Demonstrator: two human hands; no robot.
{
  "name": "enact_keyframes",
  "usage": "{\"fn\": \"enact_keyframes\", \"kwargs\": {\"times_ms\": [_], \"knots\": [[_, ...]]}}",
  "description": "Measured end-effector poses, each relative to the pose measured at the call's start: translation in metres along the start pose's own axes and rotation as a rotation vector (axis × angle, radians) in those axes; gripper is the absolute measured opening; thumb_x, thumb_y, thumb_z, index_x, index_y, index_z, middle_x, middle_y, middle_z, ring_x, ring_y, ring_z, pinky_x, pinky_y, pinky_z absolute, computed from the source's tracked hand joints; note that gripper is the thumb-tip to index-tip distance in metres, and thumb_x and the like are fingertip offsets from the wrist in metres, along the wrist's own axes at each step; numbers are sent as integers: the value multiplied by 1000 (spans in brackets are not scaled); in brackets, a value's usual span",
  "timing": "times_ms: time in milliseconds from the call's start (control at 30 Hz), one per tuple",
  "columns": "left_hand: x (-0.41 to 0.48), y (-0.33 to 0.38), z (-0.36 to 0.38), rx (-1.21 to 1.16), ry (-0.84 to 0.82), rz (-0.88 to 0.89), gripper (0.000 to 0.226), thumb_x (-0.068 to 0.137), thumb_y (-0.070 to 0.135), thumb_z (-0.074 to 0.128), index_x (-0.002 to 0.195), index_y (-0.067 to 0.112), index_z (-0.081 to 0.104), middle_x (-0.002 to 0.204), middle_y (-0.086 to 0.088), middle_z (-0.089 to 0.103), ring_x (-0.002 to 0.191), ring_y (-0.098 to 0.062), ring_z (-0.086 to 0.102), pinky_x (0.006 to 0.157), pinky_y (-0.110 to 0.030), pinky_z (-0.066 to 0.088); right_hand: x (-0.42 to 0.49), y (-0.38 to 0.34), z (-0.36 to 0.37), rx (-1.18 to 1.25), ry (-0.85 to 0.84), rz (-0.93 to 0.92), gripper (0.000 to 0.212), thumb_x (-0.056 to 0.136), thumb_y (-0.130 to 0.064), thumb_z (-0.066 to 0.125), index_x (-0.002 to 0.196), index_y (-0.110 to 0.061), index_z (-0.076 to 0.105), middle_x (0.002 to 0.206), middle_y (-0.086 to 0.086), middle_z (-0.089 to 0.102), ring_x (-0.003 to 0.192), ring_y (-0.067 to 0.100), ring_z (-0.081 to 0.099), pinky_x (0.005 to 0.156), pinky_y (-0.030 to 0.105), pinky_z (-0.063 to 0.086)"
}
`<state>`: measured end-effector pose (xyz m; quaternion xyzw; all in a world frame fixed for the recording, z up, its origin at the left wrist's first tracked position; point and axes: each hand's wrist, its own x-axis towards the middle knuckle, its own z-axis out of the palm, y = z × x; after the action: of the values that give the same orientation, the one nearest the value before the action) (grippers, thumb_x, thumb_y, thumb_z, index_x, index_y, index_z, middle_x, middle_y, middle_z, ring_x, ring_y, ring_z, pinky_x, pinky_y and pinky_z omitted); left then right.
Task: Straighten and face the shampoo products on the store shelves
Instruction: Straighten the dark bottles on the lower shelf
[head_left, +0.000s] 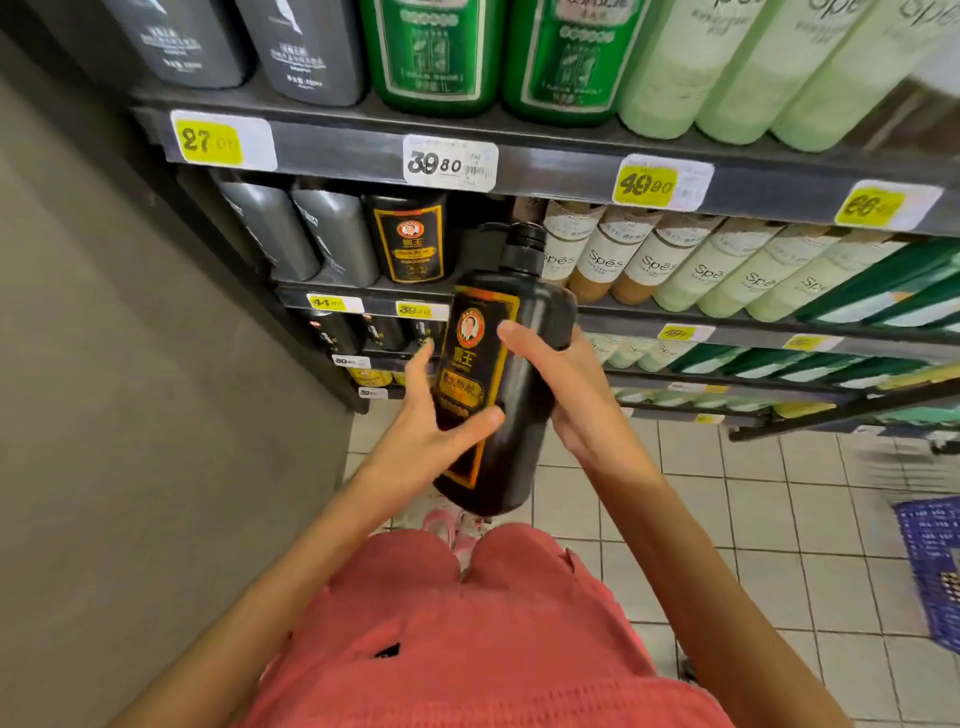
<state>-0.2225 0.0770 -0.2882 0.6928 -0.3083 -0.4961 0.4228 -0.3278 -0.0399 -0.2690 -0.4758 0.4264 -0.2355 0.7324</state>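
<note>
Right hand (569, 397) grips pump bottle (519, 441), left hand (428, 441) seemingly flat on it, near Spes bottles (649, 265).

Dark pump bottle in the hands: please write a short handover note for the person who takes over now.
Right grip holds the dark pump bottle from its side, thumb on the front. Left grip is open, thumb lying on the label. The bottle is off the shelf, tilted, not yet placed, with its pump toward the second shelf. Its twin bottle stands there, with what looks like a gap to its right. To do: probably set the bottle upright in that gap, label forward.
</note>
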Motion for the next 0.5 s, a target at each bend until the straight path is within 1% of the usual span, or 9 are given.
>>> {"fn": "enact_keyframes", "kwargs": {"times_ms": [33, 100, 167, 233, 333, 367, 433, 467, 500], "knots": [[-2, -1, 9, 102, 57, 3, 117, 57, 56, 72, 145, 38, -3, 143, 9, 34, 128, -5, 35, 97, -21, 27, 4, -4, 3, -35, 73, 46, 61, 67, -24, 80, 120, -8, 56, 111, 11, 69, 102, 23, 67, 89, 37, 55], [-3, -5, 21, 235, 152, 32, 128, 47, 55, 78, 144, 43, -4, 146, 6, 29, 130, -10, 31, 97, -25, 27, 9, -10, 8, -47, 147, 139, 72, 65, -21, 84, 126, -5, 49, 116, 14, 65, 102, 23, 65, 86, 38, 55], [2, -6, 24, 228, 219, 65, 122, 46, 56, 77, 143, 44, 4, 143, 7, 34, 128, -10, 34, 95, -26, 31, 12, -12, 10, -32, 155, 163, 73, 67, -20, 83, 128, -5, 46, 117, 13, 63, 101, 21, 65, 80, 33, 55], [8, -5, 23, 162, 235, 78, 116, 45, 53, 77, 142, 42, 15, 137, 9, 41, 123, -7, 40, 93, -23, 36, 11, -11, 10, -67, 158, 152, 75, 67, -24, 83, 128, -7, 44, 116, 9, 62, 102, 19, 64, 82, 33, 55], [8, -1, 22, -117, 150, 57, 108, 45, 37, 81, 138, 33, 25, 123, 9, 51, 108, 0, 53, 81, -11, 43, 9, -13, -3, -180, 106, 115, 64, 73, -47, 75, 119, -14, 46, 110, -1, 60, 101, 11, 59, 78, 27, 49], [7, 1, 21, -242, 96, 41, 102, 48, 33, 80, 136, 29, 29, 120, 8, 55, 104, 1, 57, 78, -11, 46, 9, -16, -11, -163, 65, 116, 55, 76, -56, 68, 112, -17, 51, 102, -5, 61, 97, 8, 58, 76, 25, 46], [4, 1, 16, -477, -3, -10, 81, 59, 23, 74, 132, 24, 38, 112, 9, 65, 97, -1, 64, 73, -14, 50, 9, -16, -28, -92, -50, 129, 48, 72, -72, 58, 90, -27, 60, 83, -11, 61, 79, 3, 57, 68, 22, 40], [2, 2, 12, -571, -57, -51, 70, 65, 22, 69, 130, 22, 42, 106, 9, 69, 93, -3, 66, 70, -15, 52, 10, -15, -34, -51, -123, 142, 45, 70, -73, 57, 85, -31, 63, 81, -11, 63, 76, 2, 58, 69, 22, 41], [0, 4, 9, -644, -114, -97, 66, 66, 24, 68, 129, 19, 47, 100, 8, 72, 88, -6, 69, 67, -17, 53, 10, -12, -38, 0, -191, 156, 42, 72, -69, 57, 88, -31, 67, 87, -9, 67, 81, 4, 62, 74, 24, 43]]}}
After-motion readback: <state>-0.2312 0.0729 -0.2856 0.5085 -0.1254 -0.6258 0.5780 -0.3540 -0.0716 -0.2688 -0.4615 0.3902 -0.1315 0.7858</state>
